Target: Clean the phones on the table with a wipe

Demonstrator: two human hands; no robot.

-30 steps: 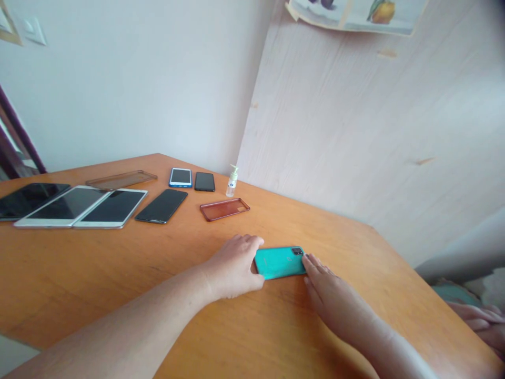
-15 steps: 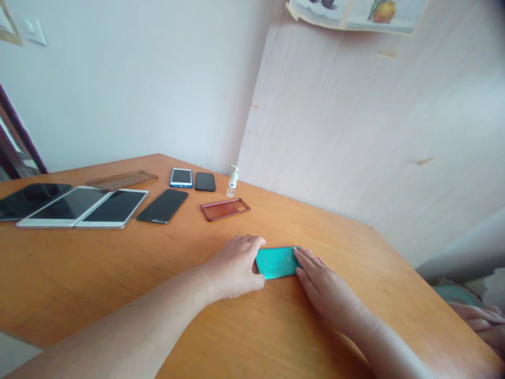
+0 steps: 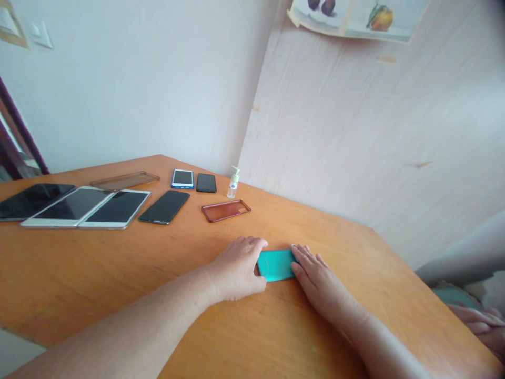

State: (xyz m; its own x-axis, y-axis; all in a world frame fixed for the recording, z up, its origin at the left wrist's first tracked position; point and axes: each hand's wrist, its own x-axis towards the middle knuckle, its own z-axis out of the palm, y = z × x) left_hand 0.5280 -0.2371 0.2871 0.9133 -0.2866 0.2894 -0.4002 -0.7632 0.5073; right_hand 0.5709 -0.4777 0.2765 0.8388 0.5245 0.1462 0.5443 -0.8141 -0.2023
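A teal smartphone (image 3: 275, 265) lies back side up on the wooden table. My left hand (image 3: 240, 268) grips its left end, thumb at the near edge and fingers at the far edge. On the phone's right end rests my right hand (image 3: 317, 279), its fingers stretched out flat and covering that end. Beyond them lies a reddish clear phone case (image 3: 226, 211), open side up, touched by neither hand.
A small pump bottle (image 3: 233, 183) stands behind the case. Left of it lie a black phone (image 3: 164, 207), a blue-cased phone (image 3: 182, 179), a small dark phone (image 3: 206, 183), a white tablet (image 3: 118, 208) among several, and a brownish case (image 3: 125, 180). Walls border the table's far edges.
My right hand has slid slightly left over the phone, covering more of its right end. My left hand keeps its grip. The whole view has shifted a little.
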